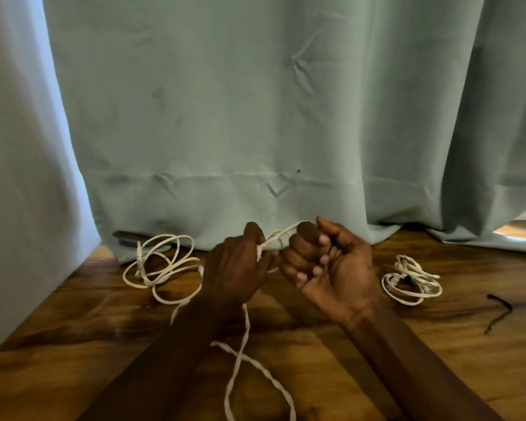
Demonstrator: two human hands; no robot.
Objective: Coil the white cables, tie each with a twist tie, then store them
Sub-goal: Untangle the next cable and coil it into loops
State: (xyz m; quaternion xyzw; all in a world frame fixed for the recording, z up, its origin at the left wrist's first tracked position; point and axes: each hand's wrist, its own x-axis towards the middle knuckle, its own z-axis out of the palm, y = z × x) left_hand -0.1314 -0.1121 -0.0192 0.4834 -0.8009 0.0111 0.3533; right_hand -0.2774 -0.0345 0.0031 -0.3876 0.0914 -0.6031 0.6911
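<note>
**Coiling in hand: short span held between the hands, slack trailing toward the camera**

Landmark: the left hand.

- Nearest the camera from the left hand: slack of the white cable (248, 326) drops from under the left wrist and lies in an open crossed loop on the wooden desk (73, 360), running out of the bottom of the frame.
- Left hand (237, 268): back toward the camera, thumb and fingers pinching the cable.
- Just to its right: right hand (331, 268), palm toward the camera, fingers curled in. The cable runs up to the top of this fist and seems gripped there; the exact contact is hidden by the fingers.
- Key relation: the held span runs left-low to right-high between the hands, and all the free length hangs from the left hand's side. Judgement: the next wrap has to draw slack up through the left hand, with the right hand carrying the turns.
- Left of the left hand: a loose coil (161, 262) on the desk. Cannot tell whether it joins the held cable.
- Well right of it, past the right hand: a small coiled bundle (412, 279), then dark twist ties (499, 301).
- Beyond it: green curtain (255, 117) hanging down to the desk.
</note>
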